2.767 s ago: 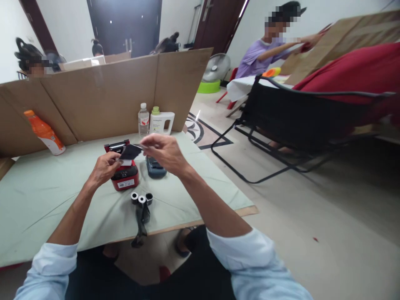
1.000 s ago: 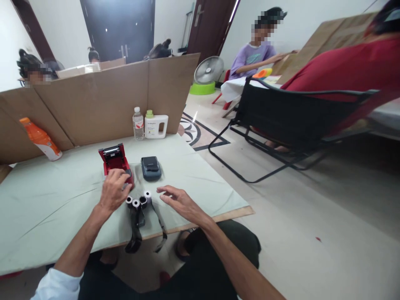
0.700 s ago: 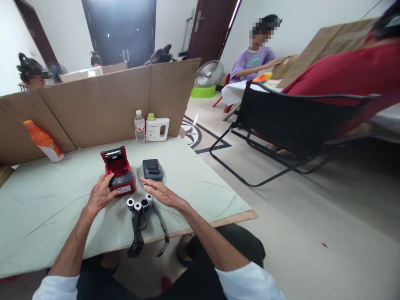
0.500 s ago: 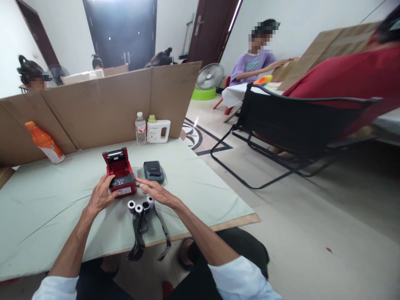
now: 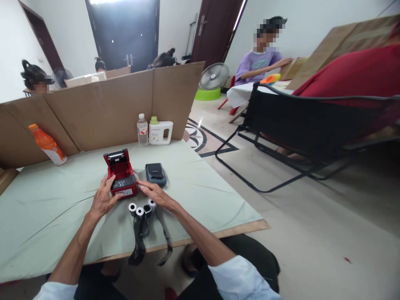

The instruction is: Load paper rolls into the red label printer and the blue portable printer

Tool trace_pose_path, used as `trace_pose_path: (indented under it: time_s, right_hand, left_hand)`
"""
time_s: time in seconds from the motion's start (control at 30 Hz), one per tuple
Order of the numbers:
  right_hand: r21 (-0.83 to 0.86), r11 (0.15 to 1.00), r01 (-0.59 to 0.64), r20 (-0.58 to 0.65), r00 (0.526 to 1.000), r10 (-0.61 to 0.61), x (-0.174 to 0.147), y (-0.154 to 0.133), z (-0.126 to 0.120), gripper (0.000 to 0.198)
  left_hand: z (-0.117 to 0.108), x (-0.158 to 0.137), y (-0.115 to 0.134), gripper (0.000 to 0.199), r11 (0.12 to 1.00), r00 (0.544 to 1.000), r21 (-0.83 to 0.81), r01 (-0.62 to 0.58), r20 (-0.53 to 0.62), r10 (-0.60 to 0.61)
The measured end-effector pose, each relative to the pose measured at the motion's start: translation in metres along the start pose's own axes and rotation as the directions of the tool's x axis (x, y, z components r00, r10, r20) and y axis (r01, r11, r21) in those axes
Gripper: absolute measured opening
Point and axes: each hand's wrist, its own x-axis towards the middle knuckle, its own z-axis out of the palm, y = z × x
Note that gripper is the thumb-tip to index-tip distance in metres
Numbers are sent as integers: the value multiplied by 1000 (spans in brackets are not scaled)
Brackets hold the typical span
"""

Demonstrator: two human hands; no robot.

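A small red thermal printer (image 5: 124, 191) with a dark top panel stands on the covered table, its lid (image 5: 116, 157) raised at the back. My left hand (image 5: 103, 199) is closed on its left front corner, with the thumb along the front and fingertips by the panel. My right hand (image 5: 156, 193) reaches to the printer's right side; its fingers are stretched out and touch or nearly touch the casing. Just in front lie several small rolls, among them a white paper roll (image 5: 132, 208), with black strips (image 5: 137, 246) trailing over the table edge. A dark portable device (image 5: 155, 174) lies right of the printer.
Along the cardboard partition (image 5: 106, 108) stand an orange bottle (image 5: 48, 146), a clear water bottle (image 5: 143, 131) and a white jug (image 5: 161, 132). Right of the table is a black folding chair (image 5: 300, 129) with a person in red. Another person in purple sits beyond, near a fan (image 5: 214, 77).
The camera view has shifted slightly. Both hands and the red printer keep nearly the same position relative to each other, and the lid stays raised.
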Motion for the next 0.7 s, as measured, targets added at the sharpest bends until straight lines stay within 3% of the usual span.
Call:
trace_pose_path:
  time_s: [0.23, 0.33, 0.5, 0.63, 0.7]
  right_hand:
    - [3, 998, 68, -14, 998, -67, -1, 0, 1, 61]
    - [28, 999, 41, -4, 999, -41, -1, 2, 1, 60]
    - [59, 998, -20, -44, 999, 22, -3, 6, -1, 60]
    - [-12, 1000, 14, -76, 997, -15, -9, 0, -4, 50]
    - [-64, 998, 26, -74, 997, -31, -12, -7, -7, 43]
  left_hand:
    - [-28, 31, 0, 93, 997, 997, -72, 37, 76, -31]
    - [-38, 52, 3, 96, 997, 996, -72, 17, 91, -10]
    - [-42, 64, 14, 70, 997, 995, -40, -61, 82, 64]
    - [-40, 42, 32, 31, 993, 993, 16, -119, 21, 119]
    - [-39, 25, 44, 22, 983, 986, 80, -164, 27, 163]
